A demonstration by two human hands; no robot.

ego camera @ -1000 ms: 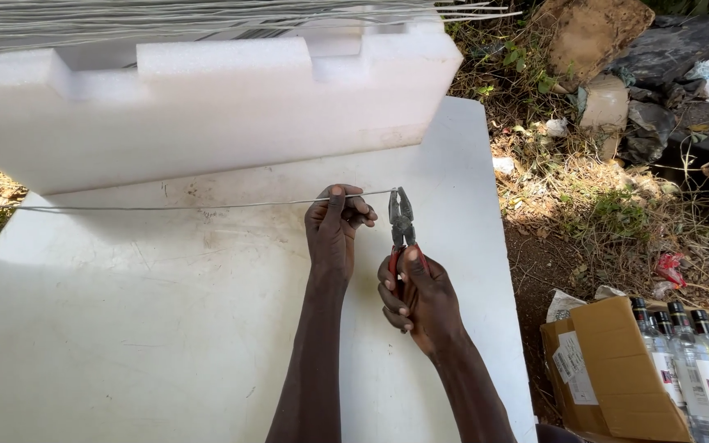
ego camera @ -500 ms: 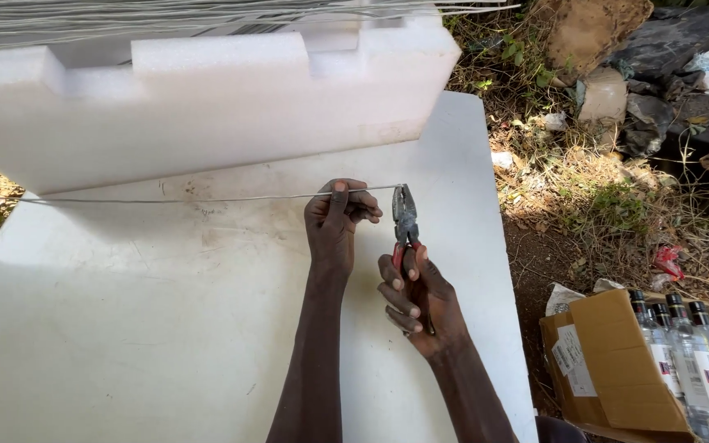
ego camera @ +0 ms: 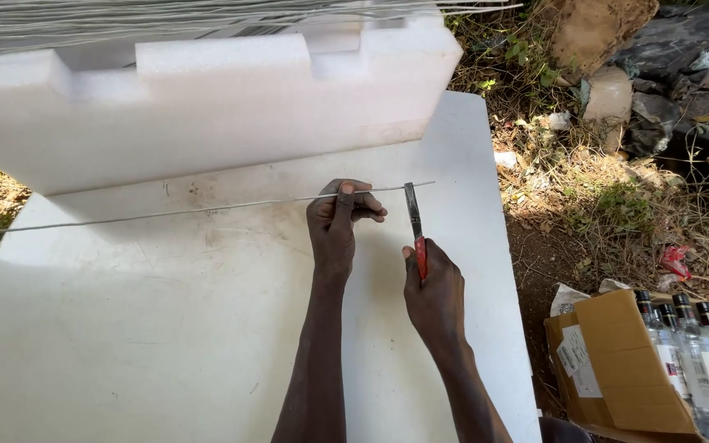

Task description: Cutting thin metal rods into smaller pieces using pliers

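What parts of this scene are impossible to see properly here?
- Head view: the wire runs off the left edge, so its far end is cut off.
- The left hand covers the stretch of wire it grips.
- The right hand hides most of the red handles of the pliers.
- The bottles in the cardboard box are cut off by the right and bottom edges.
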